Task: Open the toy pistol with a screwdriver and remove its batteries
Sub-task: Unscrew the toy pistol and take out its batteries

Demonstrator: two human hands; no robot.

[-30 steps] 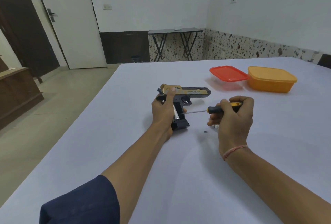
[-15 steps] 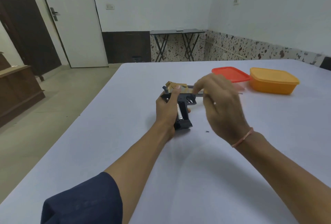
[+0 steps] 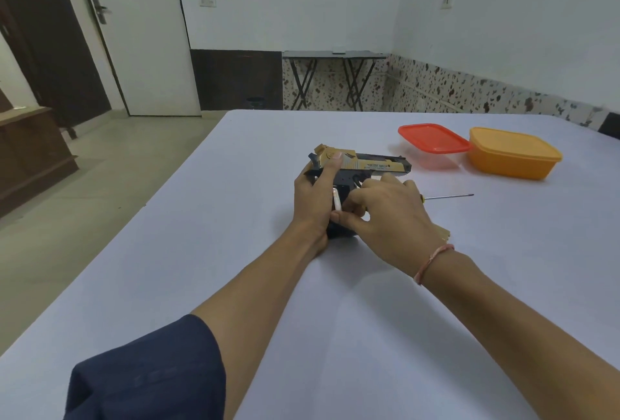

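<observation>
**Battery Exposed, Loose Parts at Risk**

On the wide white counter [image 3: 188, 252], the left hand [image 3: 313, 198] gripped the toy pistol [image 3: 379, 166] near the middle, butt down and barrel pointing right toward a red-lidded container [image 3: 432, 138] and an orange container [image 3: 513, 158]. The right hand [image 3: 389, 221] had its thumb and curled fingertips at the opened grip; whether they had actually pinched anything could not be told. The screwdriver [image 3: 449, 197] lay released just beyond that hand. A white battery [image 3: 336, 200] showed in the grip. Levered out by a thumb, it could spring free and roll across the smooth counter toward the left edge. The right wrist sat beside a small tan piece [image 3: 443, 235], probably the cover, and could sweep it away.
</observation>
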